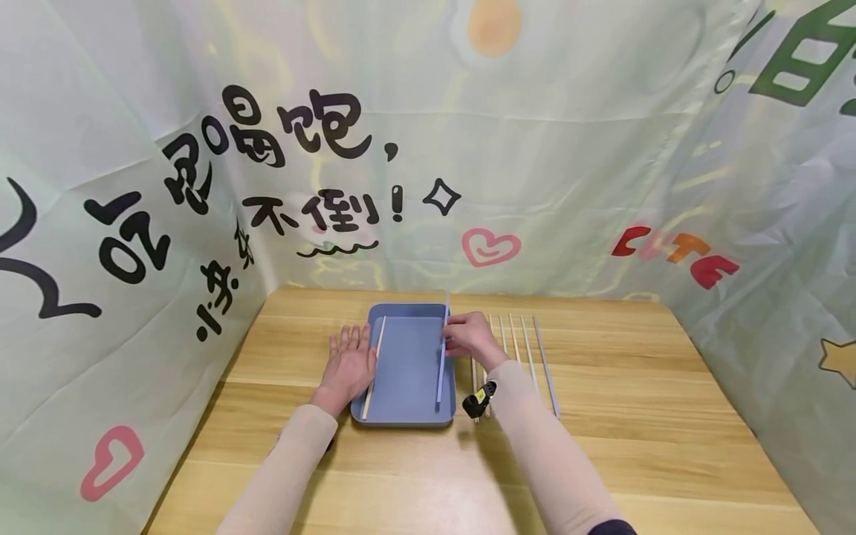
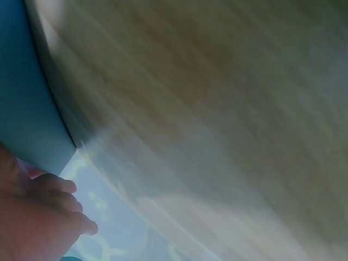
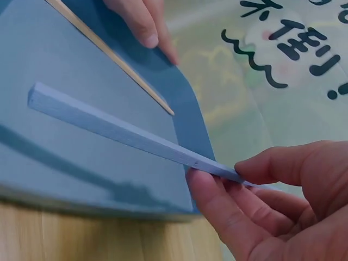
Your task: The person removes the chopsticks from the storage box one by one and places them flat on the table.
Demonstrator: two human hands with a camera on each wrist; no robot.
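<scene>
A blue-grey rectangular tray lies on the table with a pale wooden chopstick along its left side. My left hand rests at the tray's left rim, fingers extended toward the back; its fingertips also show beside the tray in the left wrist view. Over the tray's right side, my right hand pinches a light purple-blue chopstick between thumb and fingers near one end. The square thicker end of that chopstick points toward the front of the tray, and its shadow falls on the tray floor.
Right of the tray, several chopsticks lie side by side on the wooden table, partly hidden by my right forearm. The outermost is a bluish chopstick. A printed cloth backdrop encloses the table's back and sides.
</scene>
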